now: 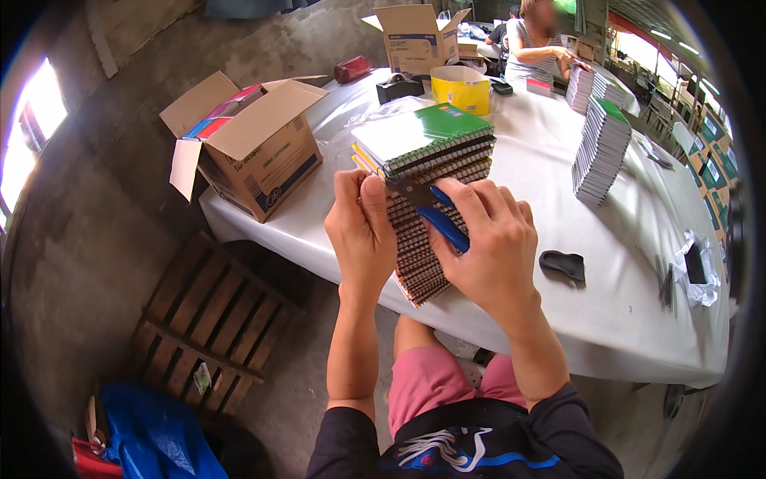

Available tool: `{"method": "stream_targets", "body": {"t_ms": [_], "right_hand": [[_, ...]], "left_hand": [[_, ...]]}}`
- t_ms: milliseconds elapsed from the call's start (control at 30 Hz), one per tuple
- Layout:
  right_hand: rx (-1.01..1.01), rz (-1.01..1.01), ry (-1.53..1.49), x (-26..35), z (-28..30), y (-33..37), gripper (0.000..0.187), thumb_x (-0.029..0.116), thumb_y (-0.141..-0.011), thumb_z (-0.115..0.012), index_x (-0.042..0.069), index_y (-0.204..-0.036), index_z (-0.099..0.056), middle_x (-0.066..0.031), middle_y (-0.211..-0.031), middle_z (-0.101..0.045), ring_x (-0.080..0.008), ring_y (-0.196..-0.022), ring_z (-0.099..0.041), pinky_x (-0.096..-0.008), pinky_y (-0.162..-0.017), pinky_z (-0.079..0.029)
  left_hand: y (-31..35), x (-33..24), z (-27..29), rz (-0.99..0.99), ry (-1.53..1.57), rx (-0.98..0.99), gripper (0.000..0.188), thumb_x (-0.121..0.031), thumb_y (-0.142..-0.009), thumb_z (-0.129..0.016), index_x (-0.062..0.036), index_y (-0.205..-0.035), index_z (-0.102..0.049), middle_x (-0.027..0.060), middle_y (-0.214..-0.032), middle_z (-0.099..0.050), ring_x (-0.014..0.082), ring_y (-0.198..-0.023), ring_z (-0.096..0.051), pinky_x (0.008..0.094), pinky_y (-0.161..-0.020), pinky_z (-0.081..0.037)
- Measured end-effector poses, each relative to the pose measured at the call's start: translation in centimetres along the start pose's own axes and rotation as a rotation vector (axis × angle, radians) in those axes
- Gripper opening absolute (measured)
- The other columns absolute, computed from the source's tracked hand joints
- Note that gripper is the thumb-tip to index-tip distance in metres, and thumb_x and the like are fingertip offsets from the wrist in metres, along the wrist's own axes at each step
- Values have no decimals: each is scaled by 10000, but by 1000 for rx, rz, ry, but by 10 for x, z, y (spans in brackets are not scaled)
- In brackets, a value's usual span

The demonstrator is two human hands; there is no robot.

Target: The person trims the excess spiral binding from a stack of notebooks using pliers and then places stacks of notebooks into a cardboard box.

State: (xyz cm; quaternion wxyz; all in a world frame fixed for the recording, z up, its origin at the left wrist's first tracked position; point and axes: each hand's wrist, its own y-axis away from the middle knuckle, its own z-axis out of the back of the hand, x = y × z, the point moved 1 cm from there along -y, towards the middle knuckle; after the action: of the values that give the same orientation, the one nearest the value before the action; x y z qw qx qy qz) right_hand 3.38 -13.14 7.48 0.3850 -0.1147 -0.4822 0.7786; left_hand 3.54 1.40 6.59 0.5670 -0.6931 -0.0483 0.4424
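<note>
Right hand (pixel 491 239) is closed around a pair of blue-handled pliers (pixel 437 214), whose dark tip points at the wire coil of the upper notebooks in a tall stack of spiral notebooks (pixel 427 215). Left hand (pixel 361 227) is curled against the left side of the same stack, fingers bent over the coils and thumb up, steadying it. The stack sits at the near edge of the white-covered surface (pixel 558 319), leaning out toward the person, and its top few notebooks, one with a green cover, are skewed to the right.

That lean looks like the main risk: a hard pull with the pliers, or a slackened left-hand hold, could send the pile sliding off the edge toward the person's lap. The tip could also slip off the thin wire and nick the left thumb, which is just beside it.

Further right on the cloth lies a small black curved object (pixel 562 264), well apart from the hands. To the left an open cardboard box (pixel 255 152) overhangs the edge. Beyond stand more stacks of notebooks (pixel 600 150), a yellow box (pixel 461 88), a black tape dispenser (pixel 399 86) and another open carton (pixel 415 38). At the far end another person (pixel 533 48) works at their own pile.
</note>
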Motion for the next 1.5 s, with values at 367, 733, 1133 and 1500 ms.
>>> {"method": "stream_targets", "body": {"t_ms": [367, 733, 1133, 1500], "right_hand": [[41, -5, -39, -5, 10, -1, 417, 187, -685, -727, 151, -1087, -620, -27, -922, -585, -220, -864, -589, -355, -796, -416], [-5, -30, -29, -3, 7, -7, 462, 236, -697, -729, 144, -1133, -609, -34, -1017, -571, -227, -958, -545, -396, -872, -352], [-6, -6, -58, 1, 8, -9, 431, 231, -684, -725, 136, -1091, -617, -41, -952, -588, -234, -893, -575, -378, -793, -400], [20, -62, -311, -14, -4, -7, 334, 156, -706, -718, 126, -1024, -621, -70, -835, -618, -277, -739, -627, -389, -646, -497]], "left_hand": [[2, 3, 1, -106, -135, -59, 336, -319, -1002, -374, -11, -894, -458, 75, -614, -498, 140, -532, -456, 279, -493, -367], [5, 4, -3, -180, -183, -90, 321, -314, -996, -391, -9, -911, -440, 98, -669, -500, 159, -553, -459, 282, -510, -378], [6, 5, -3, -186, -157, -75, 305, -303, -994, -399, -13, -911, -441, 74, -645, -477, 135, -541, -444, 275, -494, -363], [2, 19, 5, -77, 9, -126, 289, -312, -1001, -383, -41, -920, -444, 23, -657, -432, 83, -500, -390, 220, -441, -299]]}}
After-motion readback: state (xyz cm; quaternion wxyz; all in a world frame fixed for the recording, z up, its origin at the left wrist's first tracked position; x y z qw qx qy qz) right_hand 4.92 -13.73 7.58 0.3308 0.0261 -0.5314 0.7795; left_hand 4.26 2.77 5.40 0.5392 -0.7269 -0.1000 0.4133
